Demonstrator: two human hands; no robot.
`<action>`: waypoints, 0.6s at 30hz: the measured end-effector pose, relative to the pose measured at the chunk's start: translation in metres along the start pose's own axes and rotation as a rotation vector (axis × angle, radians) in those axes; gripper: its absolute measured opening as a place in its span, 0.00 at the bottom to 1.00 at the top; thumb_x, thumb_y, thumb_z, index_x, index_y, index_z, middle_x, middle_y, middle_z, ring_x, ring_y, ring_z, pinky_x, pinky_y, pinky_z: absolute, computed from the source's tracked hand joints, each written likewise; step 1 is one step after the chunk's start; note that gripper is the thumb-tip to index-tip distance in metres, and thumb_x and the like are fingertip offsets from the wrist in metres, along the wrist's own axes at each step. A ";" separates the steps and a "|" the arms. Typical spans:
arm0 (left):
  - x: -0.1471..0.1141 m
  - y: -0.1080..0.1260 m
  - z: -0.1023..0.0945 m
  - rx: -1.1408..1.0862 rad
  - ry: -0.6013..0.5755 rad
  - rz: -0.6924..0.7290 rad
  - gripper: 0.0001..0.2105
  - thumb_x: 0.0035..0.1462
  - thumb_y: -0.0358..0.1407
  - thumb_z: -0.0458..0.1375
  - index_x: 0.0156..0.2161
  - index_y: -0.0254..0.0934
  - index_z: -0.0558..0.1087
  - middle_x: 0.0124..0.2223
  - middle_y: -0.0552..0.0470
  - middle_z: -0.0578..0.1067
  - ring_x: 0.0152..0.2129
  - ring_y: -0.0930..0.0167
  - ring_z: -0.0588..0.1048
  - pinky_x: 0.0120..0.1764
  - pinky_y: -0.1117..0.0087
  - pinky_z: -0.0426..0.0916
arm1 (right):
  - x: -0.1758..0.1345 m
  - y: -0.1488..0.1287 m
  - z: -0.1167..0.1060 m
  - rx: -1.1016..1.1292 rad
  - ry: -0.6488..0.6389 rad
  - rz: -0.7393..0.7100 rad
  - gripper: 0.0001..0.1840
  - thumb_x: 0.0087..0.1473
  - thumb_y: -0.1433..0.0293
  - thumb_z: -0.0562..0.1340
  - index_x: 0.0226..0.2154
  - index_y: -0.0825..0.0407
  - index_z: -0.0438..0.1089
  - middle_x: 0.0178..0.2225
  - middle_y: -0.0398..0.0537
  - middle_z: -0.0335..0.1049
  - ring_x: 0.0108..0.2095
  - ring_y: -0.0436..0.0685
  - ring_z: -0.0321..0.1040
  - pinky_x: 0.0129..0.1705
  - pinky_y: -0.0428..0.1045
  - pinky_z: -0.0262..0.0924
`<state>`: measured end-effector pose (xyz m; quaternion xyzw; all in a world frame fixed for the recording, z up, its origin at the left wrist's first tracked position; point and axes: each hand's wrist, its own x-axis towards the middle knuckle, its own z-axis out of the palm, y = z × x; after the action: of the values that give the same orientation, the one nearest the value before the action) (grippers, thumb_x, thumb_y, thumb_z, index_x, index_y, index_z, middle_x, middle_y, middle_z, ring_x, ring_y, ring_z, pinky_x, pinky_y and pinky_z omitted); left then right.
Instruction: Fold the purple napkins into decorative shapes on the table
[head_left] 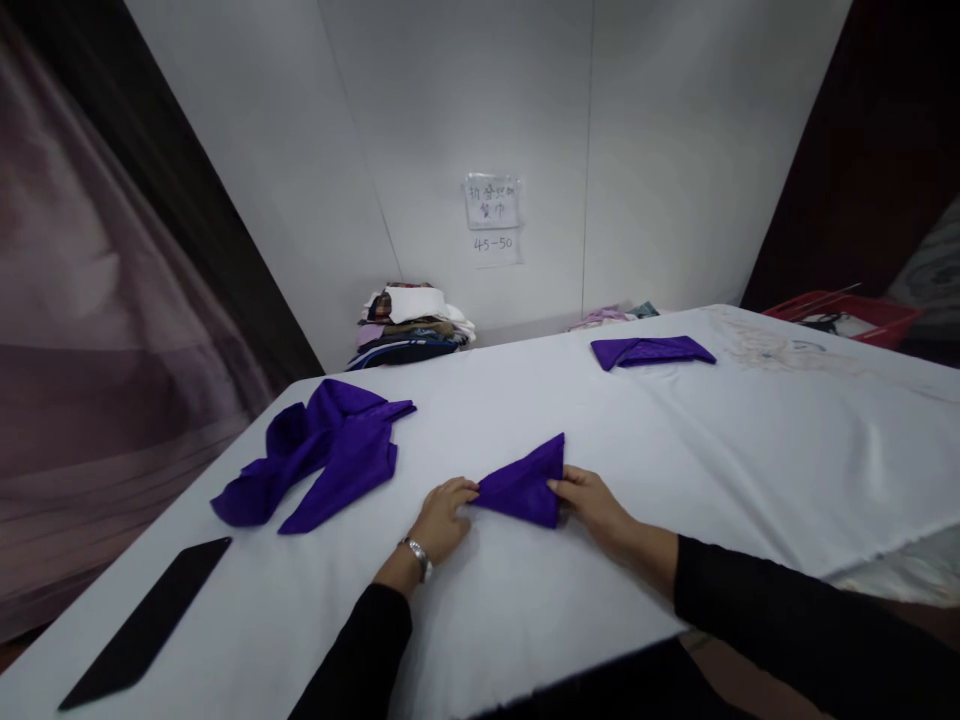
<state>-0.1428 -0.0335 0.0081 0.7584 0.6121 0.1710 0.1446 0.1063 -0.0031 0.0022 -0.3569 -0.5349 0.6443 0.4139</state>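
Note:
A purple cloth napkin [523,487], folded into a triangle, lies on the white-covered table between my hands. Its narrow tip is pinched by my left hand [444,515], which wears a silver watch or bracelet. At the wide end, my right hand [592,505] grips the edge with thumb on top and fingers behind. Loose purple cloths [337,450] lie crumpled to the left. Farther back on the right rests a flat, folded purple cloth [652,350].
A long black flat piece [146,625] lies near the left table edge. Behind the table is a stack of folded fabrics [412,325], with a handwritten paper sign [493,218] on the wall. A red basket [847,312] stands far right, and a curtain [97,330] hangs left.

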 end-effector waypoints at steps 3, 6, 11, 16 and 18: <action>0.006 0.007 0.000 -0.082 0.072 -0.006 0.07 0.49 0.36 0.51 0.30 0.40 0.71 0.40 0.52 0.73 0.40 0.69 0.69 0.47 0.65 0.62 | 0.011 -0.005 -0.010 0.096 0.033 0.145 0.08 0.43 0.67 0.62 0.26 0.54 0.65 0.21 0.40 0.64 0.21 0.47 0.60 0.24 0.44 0.56; 0.012 0.013 0.005 -0.074 0.150 -0.040 0.14 0.54 0.42 0.47 0.23 0.39 0.67 0.31 0.54 0.70 0.32 0.71 0.69 0.40 0.67 0.63 | 0.026 -0.009 -0.018 0.054 0.049 0.211 0.07 0.42 0.69 0.61 0.27 0.54 0.64 0.20 0.40 0.64 0.18 0.46 0.60 0.19 0.42 0.55; 0.015 0.017 0.011 -0.011 0.199 -0.063 0.15 0.56 0.41 0.46 0.21 0.39 0.63 0.28 0.55 0.67 0.30 0.71 0.67 0.38 0.67 0.61 | 0.050 -0.008 -0.025 -0.101 0.123 0.203 0.09 0.42 0.73 0.60 0.31 0.53 0.63 0.17 0.38 0.62 0.16 0.48 0.62 0.11 0.40 0.46; 0.018 0.016 0.011 0.010 0.196 -0.050 0.15 0.56 0.40 0.46 0.20 0.39 0.62 0.27 0.54 0.66 0.29 0.71 0.66 0.37 0.67 0.61 | 0.061 -0.005 -0.028 -0.173 0.130 0.177 0.14 0.43 0.74 0.60 0.37 0.54 0.63 0.19 0.39 0.64 0.16 0.48 0.62 0.10 0.40 0.44; 0.019 0.016 0.011 0.015 0.199 -0.038 0.15 0.56 0.40 0.46 0.20 0.39 0.62 0.27 0.54 0.66 0.29 0.71 0.66 0.37 0.67 0.61 | 0.064 -0.004 -0.030 -0.178 0.129 0.169 0.14 0.44 0.73 0.60 0.37 0.54 0.63 0.19 0.39 0.64 0.15 0.48 0.62 0.10 0.41 0.44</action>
<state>-0.1201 -0.0180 0.0061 0.7271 0.6388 0.2381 0.0808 0.1081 0.0671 -0.0005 -0.4766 -0.5303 0.6026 0.3585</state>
